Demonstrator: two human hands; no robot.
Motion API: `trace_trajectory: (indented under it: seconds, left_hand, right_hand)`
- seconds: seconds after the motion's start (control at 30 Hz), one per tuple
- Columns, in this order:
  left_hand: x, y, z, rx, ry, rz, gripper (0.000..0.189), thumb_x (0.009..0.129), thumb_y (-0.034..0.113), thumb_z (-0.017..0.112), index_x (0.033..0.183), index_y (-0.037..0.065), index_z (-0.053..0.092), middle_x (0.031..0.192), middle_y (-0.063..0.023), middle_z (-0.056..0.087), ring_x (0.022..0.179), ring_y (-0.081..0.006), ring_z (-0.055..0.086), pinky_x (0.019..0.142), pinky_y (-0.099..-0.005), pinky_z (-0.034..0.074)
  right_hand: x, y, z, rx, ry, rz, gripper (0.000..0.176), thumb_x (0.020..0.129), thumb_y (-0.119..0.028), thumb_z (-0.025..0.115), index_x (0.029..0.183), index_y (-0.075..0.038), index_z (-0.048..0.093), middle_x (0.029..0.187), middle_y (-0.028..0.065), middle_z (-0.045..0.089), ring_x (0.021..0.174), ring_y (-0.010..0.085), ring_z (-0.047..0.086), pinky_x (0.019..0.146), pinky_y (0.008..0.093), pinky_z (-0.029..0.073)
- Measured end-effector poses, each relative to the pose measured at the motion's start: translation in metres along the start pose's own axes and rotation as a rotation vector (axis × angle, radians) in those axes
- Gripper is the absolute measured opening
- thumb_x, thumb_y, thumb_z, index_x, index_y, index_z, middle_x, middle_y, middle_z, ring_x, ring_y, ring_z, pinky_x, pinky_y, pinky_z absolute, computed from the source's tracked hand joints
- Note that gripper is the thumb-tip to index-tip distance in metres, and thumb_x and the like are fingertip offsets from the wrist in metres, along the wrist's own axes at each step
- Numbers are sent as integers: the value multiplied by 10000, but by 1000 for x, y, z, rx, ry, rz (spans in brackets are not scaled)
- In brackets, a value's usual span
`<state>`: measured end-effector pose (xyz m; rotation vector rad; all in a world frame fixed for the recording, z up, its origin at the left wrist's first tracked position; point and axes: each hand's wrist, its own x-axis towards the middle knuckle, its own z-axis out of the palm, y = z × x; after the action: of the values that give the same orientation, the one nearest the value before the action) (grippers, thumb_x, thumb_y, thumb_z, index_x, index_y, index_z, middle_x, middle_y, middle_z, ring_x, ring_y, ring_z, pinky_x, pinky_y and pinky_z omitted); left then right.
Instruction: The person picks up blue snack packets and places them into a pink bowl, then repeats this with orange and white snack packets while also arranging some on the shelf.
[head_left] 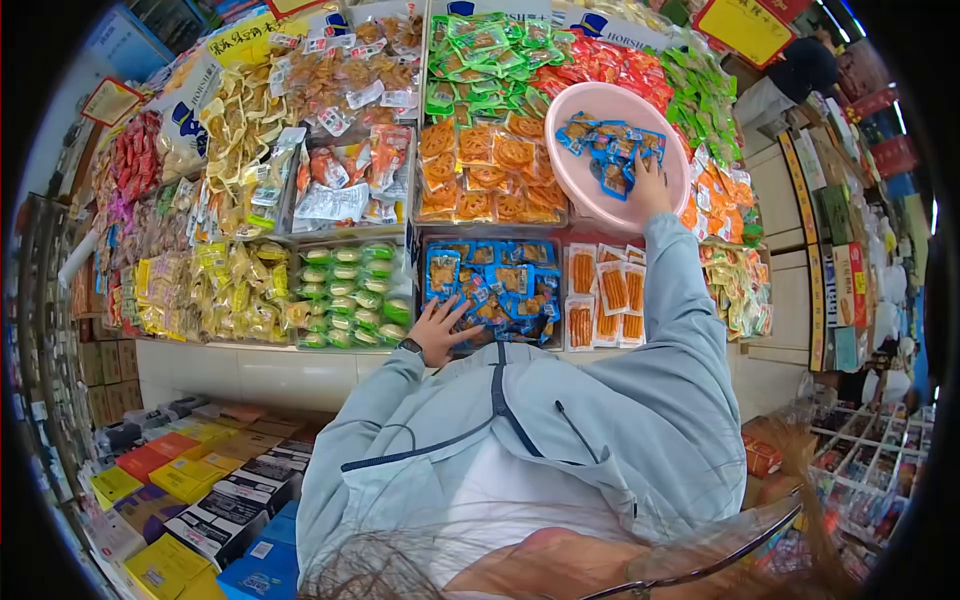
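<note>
A pink basin [570, 185] rests over the snack bins at the upper right, with several blue packets [612, 140] inside. My right hand [652, 188] reaches into it, its fingers at the right edge of those packets; whether they grip one is unclear. My left hand [438, 330] lies with spread fingers on the lower left part of a bin of blue snack packets [510, 290]. A dark watch [410, 346] is on my left wrist.
Green-and-white packets [350, 290] fill the bin to the left. Red-brown stick packs [605, 295] lie right of the blue bin, orange packs [490, 170] behind it. Colourful boxes [190, 480] stand low at the left. Another person [800, 75] is at the upper right.
</note>
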<state>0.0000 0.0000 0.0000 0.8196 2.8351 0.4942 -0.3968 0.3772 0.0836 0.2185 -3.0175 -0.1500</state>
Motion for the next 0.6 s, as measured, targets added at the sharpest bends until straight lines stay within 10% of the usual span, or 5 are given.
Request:
trace_trajectory:
  seconds: [0.3, 0.53, 0.6]
  left_hand:
    - [0, -2, -6, 39, -58, 0, 803, 727, 308, 706, 1464, 381, 397, 1592, -141, 220, 1469, -398, 178, 1141, -649, 119]
    - [-1, -2, -3, 13, -48, 5, 799, 730, 271, 688, 1465, 382, 395, 1591, -139, 216, 1471, -399, 170, 1142, -652, 121]
    - [-1, -2, -4, 5, -58, -2, 795, 729, 260, 682, 1462, 380, 399, 1589, -140, 220, 1470, -399, 171, 1142, -652, 124]
  right_hand:
    - [20, 23, -8, 257, -13, -175, 278, 859, -132, 631, 1129, -109, 690, 1142, 145, 670, 1019, 368, 635, 849, 460, 510]
    - [-82, -68, -112, 861, 495, -244, 238, 887, -7, 571, 1096, -11, 685, 1039, 159, 709, 959, 295, 681, 841, 384, 520]
    - [-128, -111, -112, 1087, 304, -361, 322, 857, 89, 509, 1117, -17, 667, 1121, 149, 686, 1044, 266, 660, 900, 346, 507]
